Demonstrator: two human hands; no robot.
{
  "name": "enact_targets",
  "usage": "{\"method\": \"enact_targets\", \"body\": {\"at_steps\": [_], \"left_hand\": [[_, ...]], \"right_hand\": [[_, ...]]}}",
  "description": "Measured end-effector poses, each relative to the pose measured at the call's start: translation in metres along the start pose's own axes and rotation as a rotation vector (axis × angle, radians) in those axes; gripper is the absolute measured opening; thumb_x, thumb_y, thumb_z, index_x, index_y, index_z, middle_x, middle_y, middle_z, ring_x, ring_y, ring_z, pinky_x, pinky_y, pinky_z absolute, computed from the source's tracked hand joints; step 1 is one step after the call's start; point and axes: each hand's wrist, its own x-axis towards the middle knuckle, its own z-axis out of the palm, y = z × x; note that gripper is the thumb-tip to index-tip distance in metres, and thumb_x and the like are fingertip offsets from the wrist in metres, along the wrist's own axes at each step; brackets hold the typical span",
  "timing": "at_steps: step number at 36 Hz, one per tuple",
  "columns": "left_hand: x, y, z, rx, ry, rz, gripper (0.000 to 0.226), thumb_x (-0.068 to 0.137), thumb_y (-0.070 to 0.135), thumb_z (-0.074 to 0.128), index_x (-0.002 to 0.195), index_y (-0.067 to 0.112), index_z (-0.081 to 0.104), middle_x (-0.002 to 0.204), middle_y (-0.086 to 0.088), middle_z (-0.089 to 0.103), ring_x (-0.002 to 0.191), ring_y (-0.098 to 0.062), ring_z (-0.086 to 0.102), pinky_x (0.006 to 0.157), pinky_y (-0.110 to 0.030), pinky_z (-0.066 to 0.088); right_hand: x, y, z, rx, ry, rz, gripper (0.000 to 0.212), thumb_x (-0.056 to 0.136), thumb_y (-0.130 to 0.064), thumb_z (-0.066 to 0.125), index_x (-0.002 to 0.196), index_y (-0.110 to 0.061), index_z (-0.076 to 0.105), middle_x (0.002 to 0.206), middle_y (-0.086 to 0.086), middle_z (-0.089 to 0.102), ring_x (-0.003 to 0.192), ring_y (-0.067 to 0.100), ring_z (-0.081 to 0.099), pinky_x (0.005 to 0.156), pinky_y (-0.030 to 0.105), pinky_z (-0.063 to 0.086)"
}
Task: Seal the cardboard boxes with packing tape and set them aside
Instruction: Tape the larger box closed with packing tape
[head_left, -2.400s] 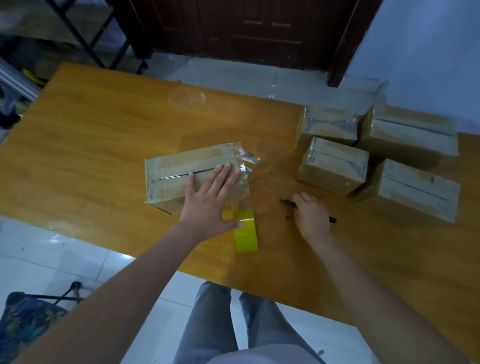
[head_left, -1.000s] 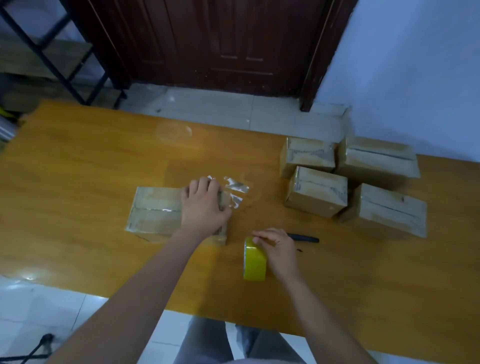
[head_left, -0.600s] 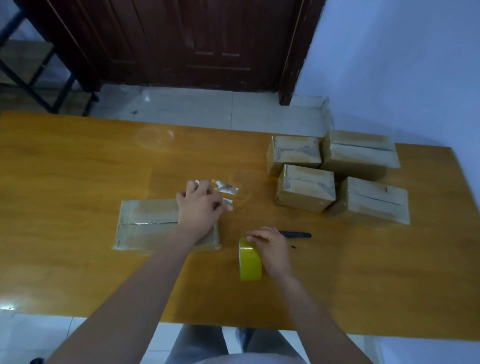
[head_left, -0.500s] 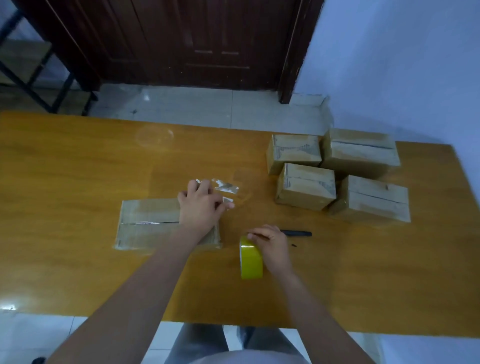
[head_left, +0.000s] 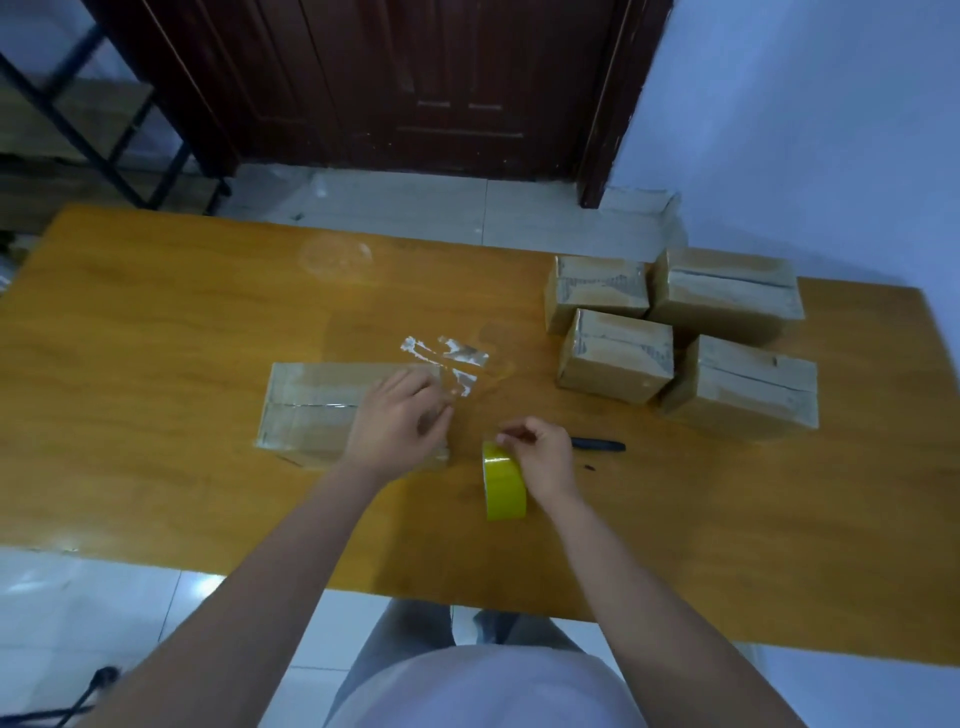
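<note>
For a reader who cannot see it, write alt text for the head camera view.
A person's left hand rests on a taped cardboard box on an orange table, while the right hand pinches at a yellow tape roll. Four more boxes and a black pen lie to the right.

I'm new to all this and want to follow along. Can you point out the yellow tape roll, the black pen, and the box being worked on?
yellow tape roll (head_left: 503, 488), head view, on its outer yellow band.
black pen (head_left: 597, 445), head view, mid-barrel.
box being worked on (head_left: 311, 410), head view, on its taped top.
</note>
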Motion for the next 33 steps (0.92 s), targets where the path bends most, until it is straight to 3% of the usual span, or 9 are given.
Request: {"method": "enact_targets", "body": {"at_steps": [2, 6, 9, 15, 18, 22, 26, 30, 33], "left_hand": [[-0.02, -0.003, -0.004, 0.022, -0.126, -0.023, 0.022, 0.079, 0.03, 0.052, 0.082, 0.015, 0.067, 0.091, 0.0, 0.059, 0.084, -0.022, 0.053, 0.07, -0.033, 0.041], [-0.039, -0.002, -0.005, 0.113, -0.241, -0.022, 0.039, 0.071, 0.04, 0.052, 0.102, 0.022, 0.067, 0.11, -0.002, 0.056, 0.103, -0.023, 0.046, 0.085, -0.032, 0.037], [-0.041, 0.002, 0.001, 0.203, -0.186, 0.0, 0.028, 0.076, 0.042, 0.051, 0.092, 0.025, 0.066, 0.109, -0.004, 0.054, 0.104, -0.026, 0.044, 0.084, -0.038, 0.043], [-0.036, 0.011, 0.022, 0.308, 0.022, -0.045, 0.022, 0.08, 0.033, 0.052, 0.072, 0.017, 0.065, 0.095, -0.006, 0.06, 0.093, -0.028, 0.044, 0.072, -0.038, 0.044], [-0.037, 0.015, 0.029, 0.321, 0.079, -0.093, 0.022, 0.082, 0.029, 0.052, 0.079, 0.017, 0.07, 0.092, -0.003, 0.06, 0.086, -0.023, 0.045, 0.073, -0.035, 0.04], [-0.033, 0.026, 0.035, 0.264, 0.111, -0.262, 0.037, 0.081, 0.021, 0.046, 0.108, 0.02, 0.072, 0.089, -0.004, 0.058, 0.079, -0.021, 0.043, 0.068, -0.033, 0.042], [-0.019, 0.04, 0.032, 0.132, 0.097, -0.46, 0.041, 0.082, 0.025, 0.04, 0.106, 0.019, 0.073, 0.085, -0.004, 0.059, 0.078, -0.025, 0.046, 0.067, -0.034, 0.042], [0.0, 0.034, 0.003, -0.181, 0.179, -0.69, 0.036, 0.097, 0.036, 0.045, 0.119, 0.016, 0.065, 0.092, -0.001, 0.062, 0.092, -0.029, 0.055, 0.077, -0.038, 0.045], [0.005, 0.008, -0.028, -0.095, 0.36, -0.716, 0.034, 0.095, 0.032, 0.05, 0.12, 0.011, 0.062, 0.105, -0.008, 0.06, 0.102, -0.033, 0.05, 0.086, -0.042, 0.038]], "right_hand": [[0.001, -0.001, 0.0, 0.006, 0.001, -0.009, 0.013, 0.079, -0.007, 0.072, 0.084, -0.019, 0.07, 0.091, 0.007, 0.069, 0.091, 0.023, 0.062, 0.085, 0.035, 0.05], [0.001, -0.001, -0.003, 0.004, -0.024, -0.037, 0.011, 0.082, -0.007, 0.07, 0.09, -0.014, 0.073, 0.09, -0.001, 0.068, 0.088, 0.013, 0.06, 0.081, 0.021, 0.046], [0.001, 0.0, -0.004, 0.013, -0.027, -0.048, 0.011, 0.083, -0.006, 0.069, 0.092, -0.011, 0.072, 0.087, -0.004, 0.065, 0.082, 0.007, 0.057, 0.071, 0.008, 0.041], [0.003, 0.001, -0.005, -0.002, -0.03, -0.058, 0.012, 0.082, -0.004, 0.069, 0.093, -0.01, 0.072, 0.085, -0.006, 0.064, 0.076, -0.005, 0.054, 0.066, -0.001, 0.039], [0.003, 0.002, -0.005, 0.008, -0.027, -0.061, 0.011, 0.082, -0.004, 0.069, 0.091, -0.008, 0.072, 0.085, -0.005, 0.065, 0.075, -0.001, 0.055, 0.065, 0.0, 0.039], [0.003, 0.002, -0.003, 0.013, -0.029, -0.055, 0.01, 0.082, -0.003, 0.068, 0.088, -0.011, 0.071, 0.083, -0.005, 0.065, 0.076, 0.003, 0.057, 0.066, 0.004, 0.041], [0.004, -0.004, -0.002, -0.013, -0.089, -0.049, 0.011, 0.082, -0.002, 0.068, 0.081, -0.013, 0.068, 0.076, -0.007, 0.062, 0.071, 0.002, 0.054, 0.062, 0.007, 0.039], [0.009, -0.017, -0.005, -0.054, -0.212, -0.029, 0.024, 0.083, -0.002, 0.067, 0.071, -0.022, 0.061, 0.075, -0.006, 0.058, 0.074, 0.009, 0.052, 0.064, 0.022, 0.04], [0.011, -0.032, -0.016, -0.089, -0.324, -0.074, 0.025, 0.085, -0.002, 0.064, 0.07, -0.021, 0.057, 0.078, -0.003, 0.057, 0.078, 0.011, 0.052, 0.068, 0.022, 0.041]]}}
